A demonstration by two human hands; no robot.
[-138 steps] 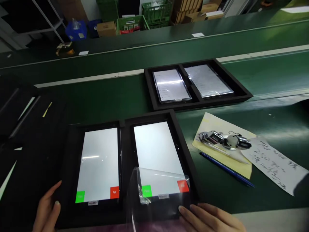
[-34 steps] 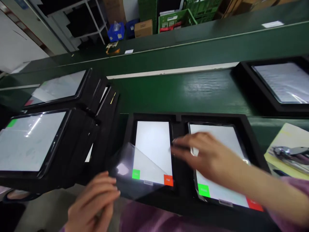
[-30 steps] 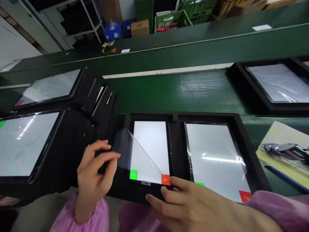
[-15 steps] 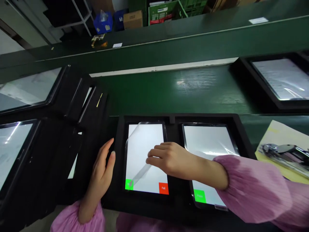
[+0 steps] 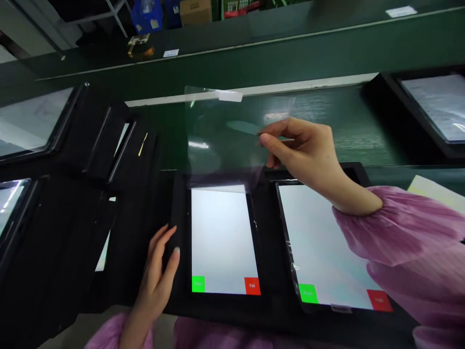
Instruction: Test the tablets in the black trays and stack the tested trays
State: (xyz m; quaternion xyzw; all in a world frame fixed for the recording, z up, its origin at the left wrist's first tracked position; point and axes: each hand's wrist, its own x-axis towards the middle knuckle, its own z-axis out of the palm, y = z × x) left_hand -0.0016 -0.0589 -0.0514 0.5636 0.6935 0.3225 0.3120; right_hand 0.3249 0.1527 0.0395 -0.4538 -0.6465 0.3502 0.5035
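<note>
Between the thumb and fingers of my right hand is the edge of a clear protective film. A small white tab sits at the film's top edge, and the sheet hangs over the far end of the left tablet. That tablet's screen is lit white, with a green box and a red "Fail" box along the bottom. My left hand rests at the left side of the black tray, fingers apart and holding nothing. Right of it in the tray lies another lit tablet, partly covered by my right forearm and sleeve.
Black trays with tablets are stacked on the left. At the right rear stands another black tray with a tablet. Yellowish paper lies by my right sleeve. A green ledge runs along the back, with a blue bin beyond.
My right hand has lifted the clear film off the left tablet, moving up and away from me. My left hand has stayed beside the tray. The view has shifted slightly.
</note>
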